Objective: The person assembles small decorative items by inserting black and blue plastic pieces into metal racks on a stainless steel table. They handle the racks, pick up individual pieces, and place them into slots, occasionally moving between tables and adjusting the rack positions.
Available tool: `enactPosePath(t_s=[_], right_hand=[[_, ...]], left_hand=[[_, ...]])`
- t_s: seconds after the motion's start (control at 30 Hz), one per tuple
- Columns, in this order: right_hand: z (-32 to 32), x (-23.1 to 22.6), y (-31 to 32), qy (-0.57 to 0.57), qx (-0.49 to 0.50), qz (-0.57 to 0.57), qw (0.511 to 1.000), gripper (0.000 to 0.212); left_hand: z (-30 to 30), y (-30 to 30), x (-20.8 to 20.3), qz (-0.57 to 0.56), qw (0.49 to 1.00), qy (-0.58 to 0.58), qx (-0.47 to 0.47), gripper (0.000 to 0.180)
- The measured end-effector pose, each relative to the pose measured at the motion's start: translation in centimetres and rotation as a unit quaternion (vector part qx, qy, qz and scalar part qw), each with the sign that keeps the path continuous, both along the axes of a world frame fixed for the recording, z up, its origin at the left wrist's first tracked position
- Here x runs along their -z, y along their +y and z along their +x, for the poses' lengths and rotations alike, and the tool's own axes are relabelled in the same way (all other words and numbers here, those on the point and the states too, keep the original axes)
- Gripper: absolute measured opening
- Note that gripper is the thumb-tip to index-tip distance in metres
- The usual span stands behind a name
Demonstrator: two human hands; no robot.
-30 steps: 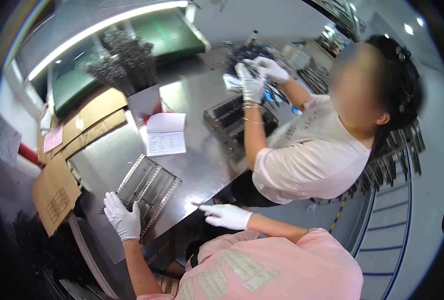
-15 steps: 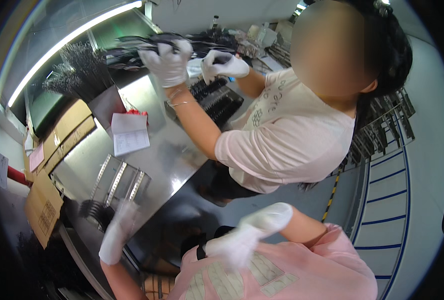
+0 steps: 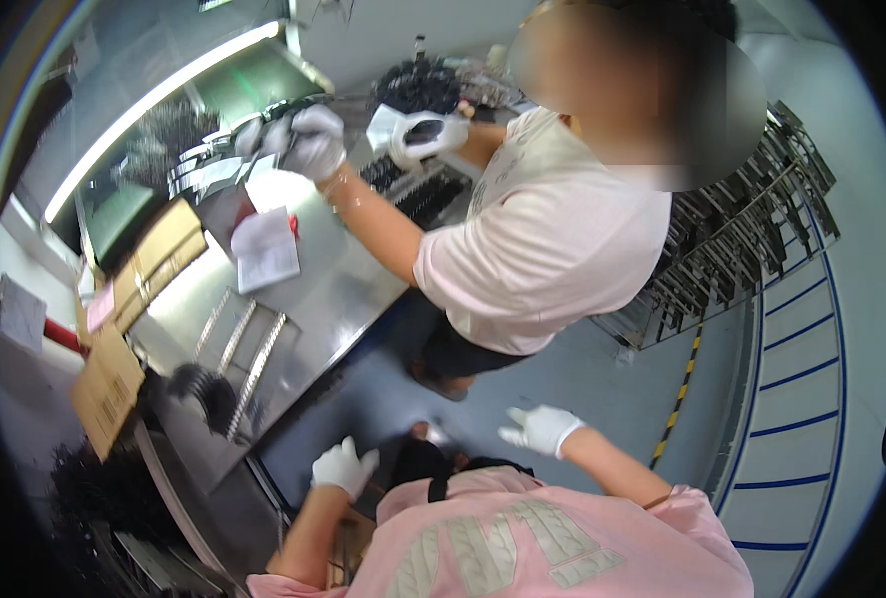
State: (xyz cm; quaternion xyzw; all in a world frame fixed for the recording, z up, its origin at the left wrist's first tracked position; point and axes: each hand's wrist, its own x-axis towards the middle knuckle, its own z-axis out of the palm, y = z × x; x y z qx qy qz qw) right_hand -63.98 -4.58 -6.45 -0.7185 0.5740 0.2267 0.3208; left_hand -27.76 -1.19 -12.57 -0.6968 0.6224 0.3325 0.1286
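My left hand (image 3: 343, 468), in a white glove, is held over the floor beside the front edge of the metal table (image 3: 348, 309). Its thumb and fingers are apart, with nothing in them. My right hand (image 3: 545, 432), gloved the same way, is raised to the right with its fingers stretched out and holding nothing. Nearest to my left hand on the table is a metal frame (image 3: 255, 374) with perforated rails. A dark row of curved black pieces (image 3: 203, 389) sits at its near end.
Across from me a co-worker in a pale shirt (image 3: 552, 239) works at the table, a dark object in one gloved hand (image 3: 433, 138). An open notebook (image 3: 266, 249) lies on the table. Cardboard (image 3: 109, 389) stands at left; metal racks (image 3: 742, 239) stand at right.
My left hand has moved off the metal frame, right and toward my body. My right hand has swung outward from my chest. The co-worker's hands have lowered; the black bundle has left them.
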Motion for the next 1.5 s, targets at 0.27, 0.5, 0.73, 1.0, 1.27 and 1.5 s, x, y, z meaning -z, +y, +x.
enactPosePath(t_s=[0.27,0.5,0.73,1.0,1.27,1.5], right_hand=[[-2.1,5.4,5.0,-0.120,0.077,0.053,0.988,0.059],[-5.7,5.9,6.0,-0.067,0.135,0.075,0.986,0.055],[-14.7,12.5,12.6,-0.071,0.343,0.058,0.935,0.049],[-30.7,29.0,31.6,-0.002,0.441,0.146,0.886,0.045],[-50.2,24.4,38.5,-0.025,0.583,0.157,0.796,0.049],[-67.6,26.2,36.7,-0.077,0.648,0.009,0.758,0.052]], left_hand=[[3.3,1.5,5.5,0.107,0.940,0.226,0.234,0.045],[-1.2,-5.2,2.0,0.147,0.954,0.222,0.135,0.036],[-4.2,-8.2,6.2,0.134,0.966,0.151,0.164,0.032],[-7.7,-5.8,13.8,0.068,0.862,0.126,0.486,0.030],[-41.3,-5.1,-4.2,0.375,0.789,0.237,0.425,0.017],[-68.8,-9.1,-2.3,0.412,0.785,0.211,0.413,0.019]])
